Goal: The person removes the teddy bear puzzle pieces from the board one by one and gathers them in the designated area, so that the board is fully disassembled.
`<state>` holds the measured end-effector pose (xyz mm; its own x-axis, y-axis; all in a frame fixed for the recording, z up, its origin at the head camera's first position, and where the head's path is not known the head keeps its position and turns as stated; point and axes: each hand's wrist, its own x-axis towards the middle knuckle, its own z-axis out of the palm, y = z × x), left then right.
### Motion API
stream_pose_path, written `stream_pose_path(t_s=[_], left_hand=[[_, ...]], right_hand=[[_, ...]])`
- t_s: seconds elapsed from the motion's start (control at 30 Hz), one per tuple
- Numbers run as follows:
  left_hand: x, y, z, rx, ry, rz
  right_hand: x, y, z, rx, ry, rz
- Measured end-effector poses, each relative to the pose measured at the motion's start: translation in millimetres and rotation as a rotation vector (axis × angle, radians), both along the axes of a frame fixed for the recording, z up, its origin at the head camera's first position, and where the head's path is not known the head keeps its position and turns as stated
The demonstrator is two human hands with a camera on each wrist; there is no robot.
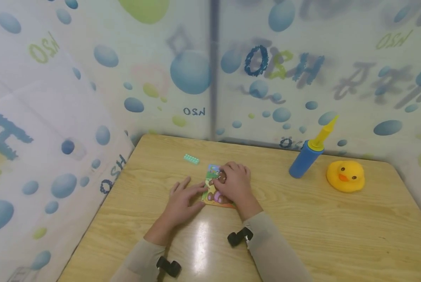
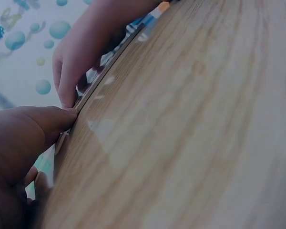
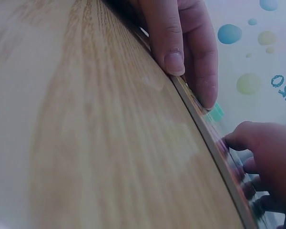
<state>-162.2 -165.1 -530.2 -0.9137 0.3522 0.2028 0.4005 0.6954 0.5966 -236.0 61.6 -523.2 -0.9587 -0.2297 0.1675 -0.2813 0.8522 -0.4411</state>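
Observation:
A thin picture board (image 1: 211, 198) with a cartoon brown bear lies flat on the wooden table. My left hand (image 1: 183, 201) rests at its left side, thumb by the near corner and index finger on the edge. From above, my right hand (image 1: 236, 182) covers the board's upper right part. In the right wrist view, the thumb and fingertips of the right hand (image 3: 271, 167) touch the board's face, spread apart. The left wrist view shows the left thumb (image 2: 52, 121) against the board's edge. What lies under my right palm is hidden.
A mint-green studded toy brick (image 1: 191, 159) lies behind the board to the left. On the right stand a blue hand pump (image 1: 305, 159) with a yellow nozzle and a yellow rubber duck (image 1: 345, 177). Bubble-printed curtains (image 1: 154, 70) border the table's back and left.

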Motion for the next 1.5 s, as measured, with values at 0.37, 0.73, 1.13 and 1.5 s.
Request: stream_pose_path(t_s=[0.37, 0.73, 1.13, 1.5], left_hand=[[-2.3, 0, 1.1, -0.019, -0.009, 0.003], [0.5, -6, 5.1, -0.024, -0.025, 0.009], [-0.4, -3, 1.7, -0.019, -0.014, 0.004], [-1.0, -2, 1.8, -0.023, -0.012, -0.002]], right_hand=[[-2.5, -1, 5.6, 0.011, -0.073, -0.009], [-9.6, -7, 5.7, -0.066, -0.130, -0.037], [-13.1, -7, 5.3, -0.101, -0.160, -0.082], [-11.9, -6, 4.3, -0.127, -0.119, -0.096]])
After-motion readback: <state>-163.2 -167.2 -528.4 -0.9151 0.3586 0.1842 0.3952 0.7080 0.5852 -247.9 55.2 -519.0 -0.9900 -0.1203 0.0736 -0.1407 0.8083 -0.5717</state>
